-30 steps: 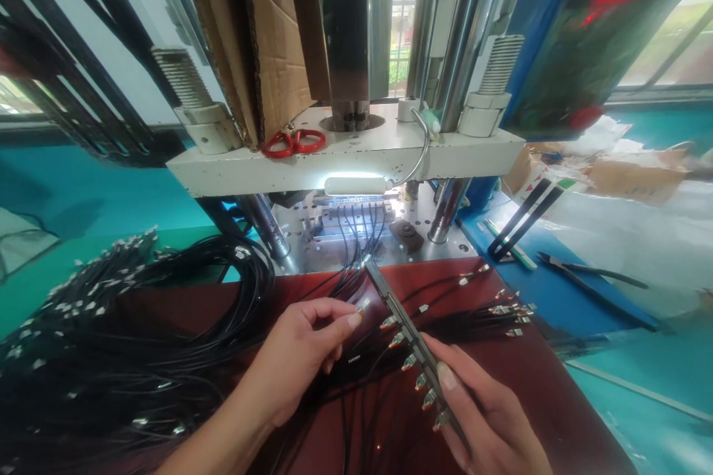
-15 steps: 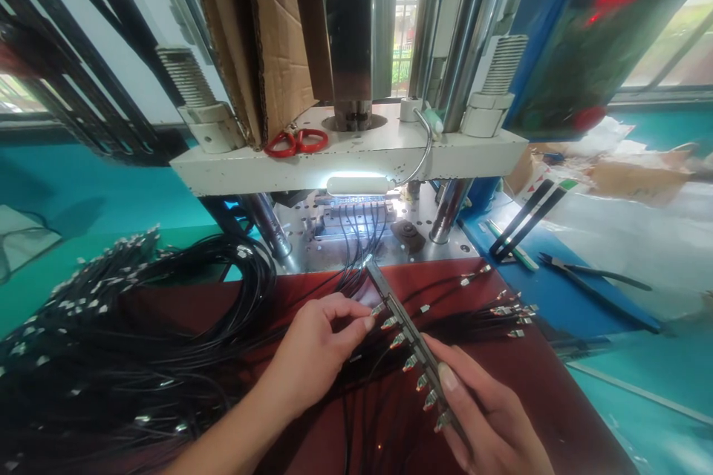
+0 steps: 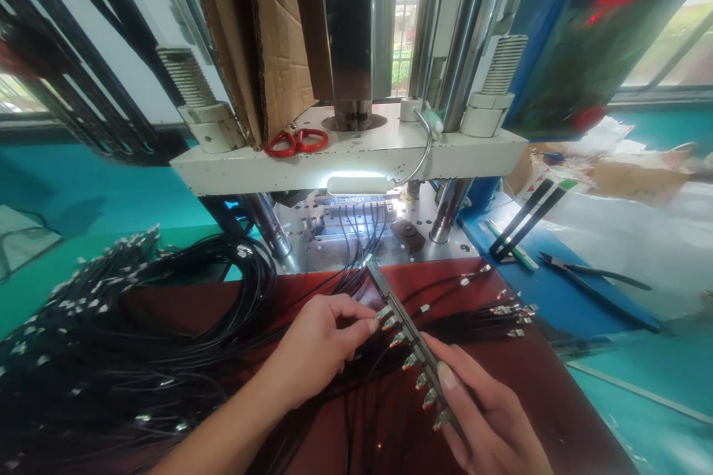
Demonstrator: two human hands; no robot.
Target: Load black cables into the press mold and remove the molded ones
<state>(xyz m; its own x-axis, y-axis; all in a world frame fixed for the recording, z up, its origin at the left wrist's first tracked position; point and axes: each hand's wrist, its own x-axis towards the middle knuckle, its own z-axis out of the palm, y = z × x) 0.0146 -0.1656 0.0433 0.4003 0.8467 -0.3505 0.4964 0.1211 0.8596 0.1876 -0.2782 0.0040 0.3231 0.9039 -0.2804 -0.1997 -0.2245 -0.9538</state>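
Note:
In my right hand point(image 3: 484, 404) is the lower end of a narrow dark metal bar point(image 3: 409, 334), held at a slant over the red-brown work surface. Several small metal connectors point(image 3: 409, 362) stick out in a row along its left edge. My left hand point(image 3: 328, 338) pinches a small metal connector point(image 3: 383, 312) between thumb and forefinger, at the upper end of that row. Black cables point(image 3: 356, 378) run below both hands. Whether the pinched connector is fully seated in the bar I cannot tell.
Ahead stands a press with a lit lamp point(image 3: 359, 185) and cables in its lower mould point(image 3: 353, 221). Red-handled scissors point(image 3: 295, 141) lie on its plate. Piled black cables point(image 3: 194, 297) fill the left. Cable ends point(image 3: 512, 312) and cutting pliers point(image 3: 596, 274) lie right.
My left hand has shifted slightly right, bringing the pinched connector against the bar's edge. My right hand and the bar have barely moved.

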